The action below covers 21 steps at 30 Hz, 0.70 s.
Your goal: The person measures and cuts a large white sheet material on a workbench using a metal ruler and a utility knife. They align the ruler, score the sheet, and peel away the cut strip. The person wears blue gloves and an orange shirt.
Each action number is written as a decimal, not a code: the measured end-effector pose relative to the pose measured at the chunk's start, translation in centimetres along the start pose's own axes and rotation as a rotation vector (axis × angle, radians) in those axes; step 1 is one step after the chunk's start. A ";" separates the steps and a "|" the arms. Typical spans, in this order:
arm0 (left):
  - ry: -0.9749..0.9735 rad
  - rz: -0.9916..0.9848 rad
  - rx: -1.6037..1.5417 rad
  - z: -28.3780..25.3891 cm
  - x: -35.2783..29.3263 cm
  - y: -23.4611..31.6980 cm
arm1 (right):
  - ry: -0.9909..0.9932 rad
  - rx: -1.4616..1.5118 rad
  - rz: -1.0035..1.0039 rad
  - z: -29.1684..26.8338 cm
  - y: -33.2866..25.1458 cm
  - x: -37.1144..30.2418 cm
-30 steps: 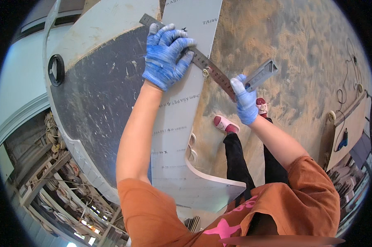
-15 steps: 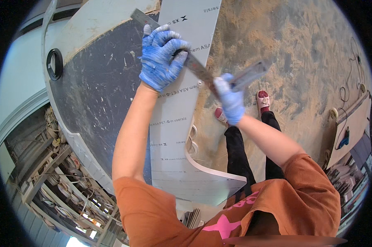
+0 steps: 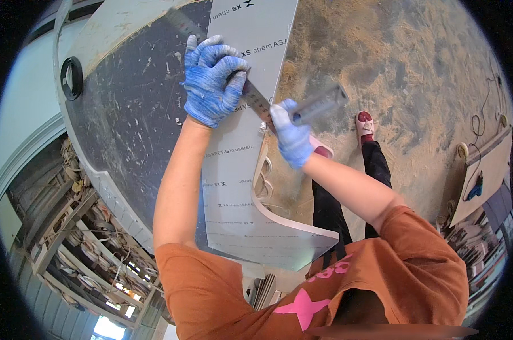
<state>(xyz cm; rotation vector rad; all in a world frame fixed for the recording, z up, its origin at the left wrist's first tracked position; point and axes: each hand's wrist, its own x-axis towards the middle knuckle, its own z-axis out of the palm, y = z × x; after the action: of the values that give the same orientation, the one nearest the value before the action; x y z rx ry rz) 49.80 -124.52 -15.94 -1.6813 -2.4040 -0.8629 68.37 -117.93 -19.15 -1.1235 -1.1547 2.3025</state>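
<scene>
A metal try square's ruled blade [image 3: 256, 102] lies slantwise across a long grey-white board [image 3: 231, 201] with a curved lower right edge and printed film. My left hand [image 3: 211, 82], in a blue-and-white glove, is closed over the blade on the board. Just beyond the board's right edge, my gloved right hand [image 3: 293, 136] grips the square at its corner. The thick grey handle [image 3: 324, 103] sticks out from that hand over the floor, slightly blurred. The blade's far end blurs out past my left hand. My palms hide parts of the square.
The board rests on a scuffed dark worktop [image 3: 131, 113]. A black ring-shaped roll [image 3: 71, 78] stands at its left edge. A rack of coiled strips [image 3: 97, 243] is at lower left. Sawdust covers the floor [image 3: 426, 73]; a panel with a blue-handled tool [image 3: 476, 186] leans at right.
My right hand and the square's handle have moved left, closer to the board's edge and my left hand. Less blade shows between my hands. The whole view has shifted slightly.
</scene>
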 end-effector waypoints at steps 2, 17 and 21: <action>-0.003 0.000 0.024 -0.7 -0.2 0.6 | -0.024 -0.010 -0.031 -0.2 -0.1 -0.2; -0.057 -0.017 0.000 -1.6 -3.6 2.5 | -0.129 -0.199 0.045 -3.1 0.8 -3.5; -0.022 -0.021 0.017 -2.2 -5.2 3.1 | -0.092 -0.240 0.074 -6.8 -0.4 -4.8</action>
<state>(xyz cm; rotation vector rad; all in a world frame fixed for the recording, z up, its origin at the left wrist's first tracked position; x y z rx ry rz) 54.09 -129.17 -14.83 -1.6716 -2.4400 -0.8287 76.69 -116.91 -18.86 -1.1704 -1.4798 2.3400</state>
